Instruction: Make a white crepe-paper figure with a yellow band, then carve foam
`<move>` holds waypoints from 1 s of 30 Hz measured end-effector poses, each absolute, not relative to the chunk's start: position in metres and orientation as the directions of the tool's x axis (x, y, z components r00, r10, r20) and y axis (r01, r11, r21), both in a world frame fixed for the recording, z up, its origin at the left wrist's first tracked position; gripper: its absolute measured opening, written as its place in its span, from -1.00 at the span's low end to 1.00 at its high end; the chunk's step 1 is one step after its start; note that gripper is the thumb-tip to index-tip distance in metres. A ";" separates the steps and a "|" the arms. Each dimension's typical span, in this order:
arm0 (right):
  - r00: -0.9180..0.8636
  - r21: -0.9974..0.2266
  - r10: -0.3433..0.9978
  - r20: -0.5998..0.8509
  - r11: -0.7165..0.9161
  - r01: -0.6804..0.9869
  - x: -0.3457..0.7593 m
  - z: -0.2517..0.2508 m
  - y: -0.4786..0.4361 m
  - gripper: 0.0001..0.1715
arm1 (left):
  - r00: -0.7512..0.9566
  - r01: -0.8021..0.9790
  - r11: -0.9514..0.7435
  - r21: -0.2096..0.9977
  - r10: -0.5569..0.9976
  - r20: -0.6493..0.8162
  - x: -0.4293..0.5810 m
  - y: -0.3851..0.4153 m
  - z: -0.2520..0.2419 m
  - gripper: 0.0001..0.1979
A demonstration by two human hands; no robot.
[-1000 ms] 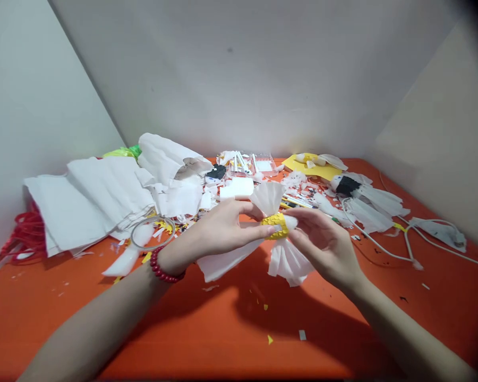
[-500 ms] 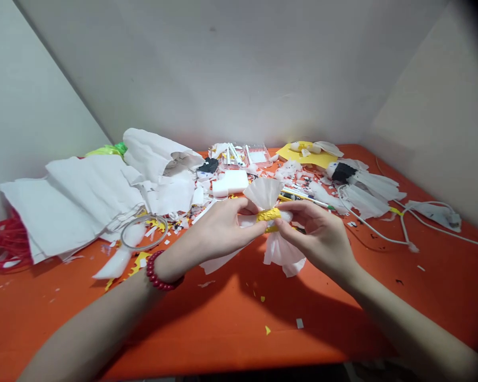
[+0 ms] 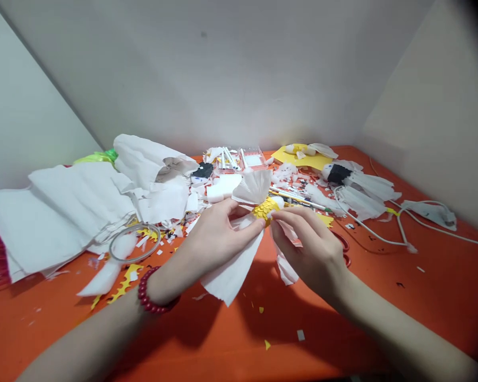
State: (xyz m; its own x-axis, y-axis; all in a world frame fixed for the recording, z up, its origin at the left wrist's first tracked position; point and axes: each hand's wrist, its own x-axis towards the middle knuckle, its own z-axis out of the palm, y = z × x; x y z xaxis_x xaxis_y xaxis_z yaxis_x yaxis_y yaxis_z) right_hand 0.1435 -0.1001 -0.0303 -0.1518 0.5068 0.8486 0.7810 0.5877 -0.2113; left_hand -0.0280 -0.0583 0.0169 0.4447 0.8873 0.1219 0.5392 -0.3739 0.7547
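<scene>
Both hands hold a small paper figure [image 3: 258, 193] above the orange table [image 3: 223, 329]. It has a white fanned tissue top, a yellow scaled band [image 3: 265, 208] round its middle, and white tissue [image 3: 233, 270] hanging below. My left hand [image 3: 217, 233], with a red bead bracelet [image 3: 149, 294] at the wrist, pinches the figure from the left at the band. My right hand [image 3: 308, 246] pinches it from the right, fingers closed on the band and the tissue beneath.
White paper sheets [image 3: 63, 207] pile at the left, with a clear tape ring [image 3: 134, 243] and yellow scraps in front. Pens, small boxes, a yellow sheet [image 3: 298, 156] and a finished black-banded figure [image 3: 342, 175] lie at the back. A white cable [image 3: 398, 228] runs at the right.
The hands turned the paper figure and drew it slightly left. The lower tissue now hangs under my left hand. The view shifted a little.
</scene>
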 end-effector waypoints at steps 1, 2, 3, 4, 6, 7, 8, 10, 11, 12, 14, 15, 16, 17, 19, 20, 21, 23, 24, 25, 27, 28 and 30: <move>-0.153 -0.209 0.517 0.842 0.575 0.791 0.142 -0.031 -0.100 -0.79 | 0.431 0.552 -0.376 0.744 0.893 0.131 -0.027 -0.060 0.017 -0.72; -0.148 -0.206 0.521 0.841 0.560 0.802 0.141 -0.031 -0.101 -0.81 | 0.416 0.563 -0.379 0.735 0.898 0.145 -0.025 -0.062 0.017 -0.73; -0.143 -0.201 0.521 0.842 0.547 0.813 0.140 -0.030 -0.101 -0.83 | 0.399 0.572 -0.383 0.726 0.902 0.162 -0.024 -0.064 0.017 -0.74; -0.139 -0.193 0.519 0.843 0.534 0.823 0.139 -0.030 -0.101 -0.84 | 0.381 0.582 -0.388 0.715 0.907 0.182 -0.022 -0.066 0.017 -0.74; -0.132 -0.176 0.508 0.851 0.513 0.840 0.138 -0.028 -0.102 -0.87 | 0.339 0.616 -0.399 0.680 0.913 0.229 -0.019 -0.069 0.017 -0.76; -0.129 -0.170 0.500 0.857 0.509 0.844 0.138 -0.027 -0.102 -0.88 | 0.322 0.636 -0.406 0.656 0.912 0.253 -0.018 -0.071 0.017 -0.77; -0.126 -0.168 0.493 0.861 0.509 0.844 0.138 -0.026 -0.102 -0.88 | 0.312 0.656 -0.418 0.628 0.908 0.280 -0.017 -0.072 0.017 -0.79; -0.123 -0.172 0.488 0.864 0.515 0.840 0.137 -0.026 -0.103 -0.89 | 0.305 0.691 -0.456 0.561 0.888 0.345 -0.015 -0.075 0.018 -0.82; -0.122 -0.176 0.489 0.864 0.519 0.837 0.137 -0.026 -0.103 -0.89 | 0.307 0.706 -0.476 0.524 0.873 0.378 -0.015 -0.076 0.018 -0.83; -0.121 -0.179 0.491 0.863 0.521 0.834 0.137 -0.026 -0.103 -0.90 | 0.311 0.719 -0.493 0.490 0.859 0.407 -0.015 -0.077 0.018 -0.83; -0.116 -0.187 0.493 0.862 0.522 0.832 0.136 -0.026 -0.104 -0.90 | 0.320 0.736 -0.518 0.435 0.834 0.450 -0.015 -0.079 0.017 -0.83; -0.114 -0.189 0.493 0.862 0.522 0.832 0.136 -0.026 -0.104 -0.90 | 0.328 0.739 -0.528 0.418 0.824 0.462 -0.015 -0.079 0.017 -0.83; -0.113 -0.190 0.493 0.863 0.522 0.831 0.137 -0.025 -0.104 -0.90 | 0.335 0.741 -0.536 0.405 0.818 0.468 -0.015 -0.079 0.016 -0.84; -0.113 -0.189 0.492 0.863 0.523 0.831 0.137 -0.025 -0.104 -0.91 | 0.342 0.741 -0.542 0.396 0.812 0.472 -0.015 -0.080 0.016 -0.85; -0.119 -0.187 0.495 0.861 0.524 0.831 0.137 -0.023 -0.105 -0.92 | 0.354 0.739 -0.552 0.386 0.806 0.475 -0.015 -0.080 0.015 -0.86; -0.121 -0.185 0.496 0.860 0.524 0.831 0.137 -0.023 -0.105 -0.92 | 0.360 0.737 -0.555 0.386 0.805 0.471 -0.014 -0.080 0.015 -0.87; -0.121 -0.186 0.497 0.859 0.524 0.831 0.137 -0.022 -0.105 -0.93 | 0.364 0.734 -0.557 0.389 0.806 0.467 -0.014 -0.080 0.015 -0.87; -0.119 -0.188 0.501 0.857 0.521 0.833 0.137 -0.022 -0.105 -0.93 | 0.367 0.733 -0.555 0.393 0.810 0.458 -0.014 -0.081 0.015 -0.88; -0.118 -0.189 0.502 0.857 0.518 0.834 0.137 -0.022 -0.105 -0.93 | 0.367 0.736 -0.551 0.394 0.813 0.452 -0.014 -0.081 0.015 -0.89; -0.116 -0.188 0.503 0.857 0.514 0.837 0.137 -0.021 -0.105 -0.93 | 0.366 0.739 -0.547 0.392 0.816 0.447 -0.014 -0.081 0.015 -0.89; -0.118 -0.184 0.505 0.855 0.508 0.841 0.137 -0.021 -0.105 -0.93 | 0.365 0.747 -0.541 0.387 0.820 0.441 -0.014 -0.082 0.016 -0.89; -0.118 -0.182 0.504 0.855 0.506 0.843 0.137 -0.021 -0.105 -0.93 | 0.366 0.750 -0.540 0.383 0.820 0.440 -0.014 -0.082 0.016 -0.89; -0.121 -0.176 0.500 0.857 0.505 0.845 0.137 -0.021 -0.105 -0.93 | 0.365 0.752 -0.541 0.377 0.818 0.445 -0.014 -0.081 0.016 -0.88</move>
State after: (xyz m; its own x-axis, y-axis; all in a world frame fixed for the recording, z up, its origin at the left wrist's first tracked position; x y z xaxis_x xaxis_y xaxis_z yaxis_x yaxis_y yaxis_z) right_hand 0.1368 -0.1051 -0.0206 -0.1208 0.5001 0.8575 0.8449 0.5052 -0.1757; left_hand -0.0141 -0.0815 0.0155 0.3653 0.8178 0.4447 0.7521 -0.5408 0.3766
